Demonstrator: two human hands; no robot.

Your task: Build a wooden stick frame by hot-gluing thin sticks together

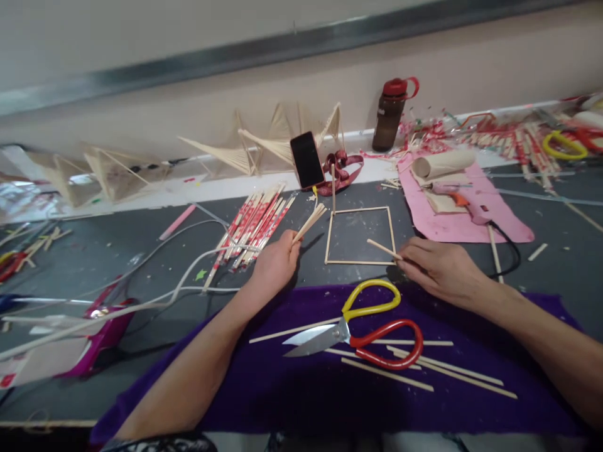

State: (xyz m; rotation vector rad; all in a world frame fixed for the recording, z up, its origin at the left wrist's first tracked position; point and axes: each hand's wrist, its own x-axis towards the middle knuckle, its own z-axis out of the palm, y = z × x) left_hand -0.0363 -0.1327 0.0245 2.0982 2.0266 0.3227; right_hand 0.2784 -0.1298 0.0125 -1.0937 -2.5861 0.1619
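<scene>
My left hand is closed around a small bundle of thin wooden sticks, their ends fanning up to the right. A single wooden stick is pinched in my right hand, by the near right corner of a square stick frame. That frame lies flat on the dark table, with one stick standing up at its far left corner. Nearer me, scissors with one yellow and one red handle rest on a purple cloth. Several loose sticks lie under and around them.
Paper-wrapped chopsticks lie left of the frame. White cords cross the left side. A phone and a dark bottle stand at the back. A pink glue gun rests on a pink mat at right.
</scene>
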